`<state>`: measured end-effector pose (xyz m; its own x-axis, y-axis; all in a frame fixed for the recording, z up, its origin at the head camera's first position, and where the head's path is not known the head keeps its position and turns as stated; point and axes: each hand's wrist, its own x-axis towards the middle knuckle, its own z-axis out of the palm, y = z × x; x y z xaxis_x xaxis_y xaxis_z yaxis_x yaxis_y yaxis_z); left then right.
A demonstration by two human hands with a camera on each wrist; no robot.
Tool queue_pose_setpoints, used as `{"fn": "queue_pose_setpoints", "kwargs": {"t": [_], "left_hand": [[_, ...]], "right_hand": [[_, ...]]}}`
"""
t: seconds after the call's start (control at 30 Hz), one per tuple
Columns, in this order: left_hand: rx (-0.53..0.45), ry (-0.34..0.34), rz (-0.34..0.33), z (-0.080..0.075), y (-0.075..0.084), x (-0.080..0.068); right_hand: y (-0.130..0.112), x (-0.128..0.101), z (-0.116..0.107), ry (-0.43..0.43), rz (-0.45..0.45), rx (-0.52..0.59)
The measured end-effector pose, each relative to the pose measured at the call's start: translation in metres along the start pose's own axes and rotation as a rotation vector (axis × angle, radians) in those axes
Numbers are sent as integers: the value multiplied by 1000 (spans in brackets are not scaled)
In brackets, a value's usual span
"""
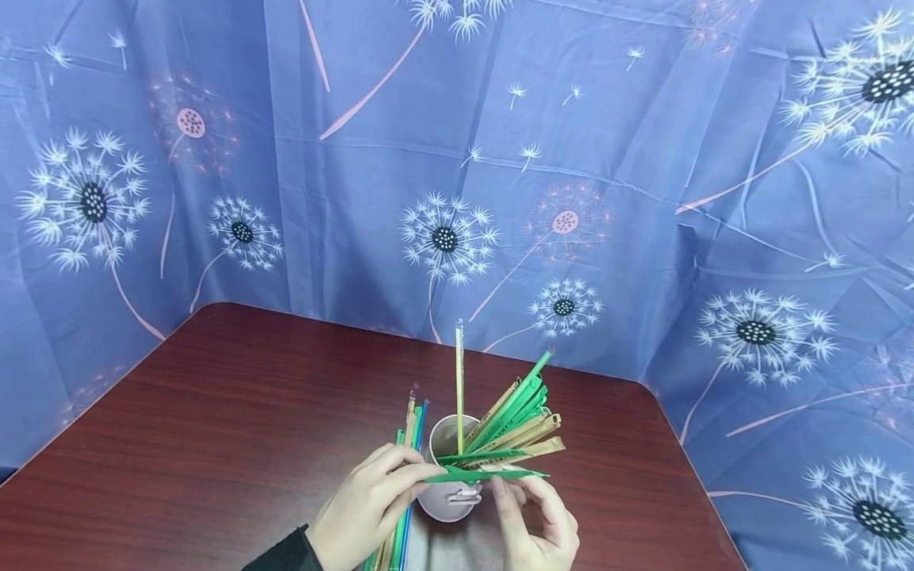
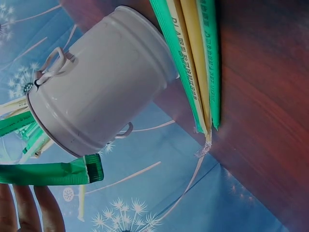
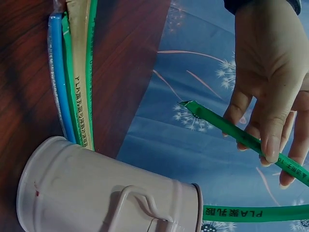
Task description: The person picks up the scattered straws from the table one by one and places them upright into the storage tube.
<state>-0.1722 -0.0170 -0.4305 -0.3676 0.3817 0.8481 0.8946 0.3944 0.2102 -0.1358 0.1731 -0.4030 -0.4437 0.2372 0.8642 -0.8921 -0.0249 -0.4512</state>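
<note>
Dark reddish wood table [image 1: 214, 412] w/ rounded corners fills lower half of frame. Behind & on both sides hangs a blue cloth [image 1: 643, 159] printed w/ white & pink dandelions, creased. Even, soft light.

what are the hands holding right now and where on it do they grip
A green paper-wrapped straw, held level over the white metal bucket: the left hand pinches near its left end, the right hand grips it at its right part.

Green paper-wrapped straw [image 3: 256, 212] projecting from the small white metal bucket [image 3: 111, 193], right wrist view: "PLA" followed by Chinese characters; tan wrapped straw [image 3: 81, 96] lying on the dark red wooden table [image 3: 24, 72]: "PLA", remainder unreadable; left wrist view: wrapper print too blurred to read.
</note>
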Motion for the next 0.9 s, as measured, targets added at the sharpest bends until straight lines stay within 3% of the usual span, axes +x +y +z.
{"fn": "queue_pose_setpoints", "kwargs": {"t": [0.1, 0.2, 0.27, 0.4, 0.47, 0.57, 0.7, 0.9], "left_hand": [[-4, -4, -16, 0, 1, 0], [5, -14, -93, 0, 3, 0], [40, -19, -199, 0, 3, -1], [135, -87, -495, 0, 3, -4], [160, -167, -624, 0, 1, -6], [157, -320, -728, 0, -3, -12], [99, -496, -742, 0, -10, -22], [92, -622, -668, 4, -17, -35]], "right_hand": [[2, 0, -1, -6, -27, 44], [5, 0, -2, 15, -53, 100], [4, 1, -2, 58, -71, 111], [-2, 5, 1, 199, -93, 118], [-3, 7, 2, 247, -110, 126], [-3, 9, 1, 269, -145, 155], [-1, 11, -2, 279, -177, 163], [3, 13, -8, 306, -203, 155]]}}
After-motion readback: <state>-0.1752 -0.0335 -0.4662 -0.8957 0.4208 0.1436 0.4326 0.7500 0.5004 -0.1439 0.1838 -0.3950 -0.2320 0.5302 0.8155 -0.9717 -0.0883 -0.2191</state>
